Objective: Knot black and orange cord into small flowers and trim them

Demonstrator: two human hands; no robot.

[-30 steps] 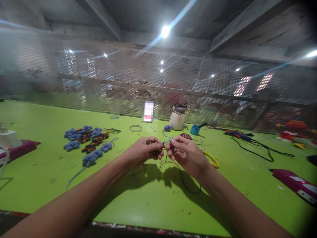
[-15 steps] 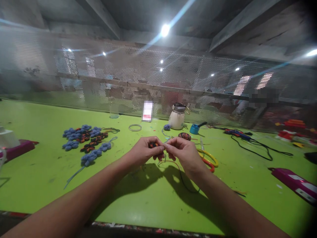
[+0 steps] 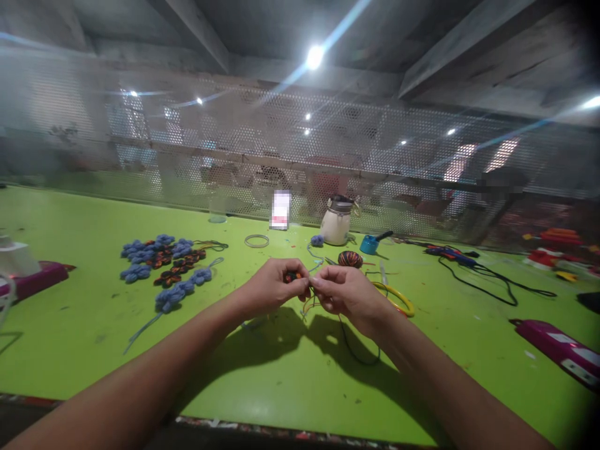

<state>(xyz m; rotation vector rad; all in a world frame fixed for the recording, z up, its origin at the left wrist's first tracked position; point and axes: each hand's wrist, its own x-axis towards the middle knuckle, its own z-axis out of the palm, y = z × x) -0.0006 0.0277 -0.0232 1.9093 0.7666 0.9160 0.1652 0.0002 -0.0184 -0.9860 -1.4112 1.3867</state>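
Observation:
My left hand (image 3: 272,284) is closed around a small piece of black-and-orange yarn work (image 3: 293,275), mostly hidden by the fingers. Pressed up against it, my right hand (image 3: 347,290) pinches yarn at the edge of the piece; the thumbs and fingertips of both hands nearly meet. A loose yarn strand (image 3: 349,347) hangs below the right hand and curves over the green table. Just beyond the hands sits a black-and-orange yarn ball (image 3: 350,259). Scissors with yellow and orange handles (image 3: 403,299) lie partly behind the right hand.
Blue yarn flowers (image 3: 171,295) and dark orange ones (image 3: 175,270) lie at left. Toward the back are a ring (image 3: 257,240), a phone (image 3: 280,210), a white jug (image 3: 335,224) and a blue pot (image 3: 370,244). Purple power strips (image 3: 560,350) flank the green table (image 3: 281,387); cables (image 3: 487,281) lie right.
My right hand has turned slightly and its fingers sit lower, covering more of the orange scissor handle. The loose strand below has shifted a little. The left hand keeps its hold.

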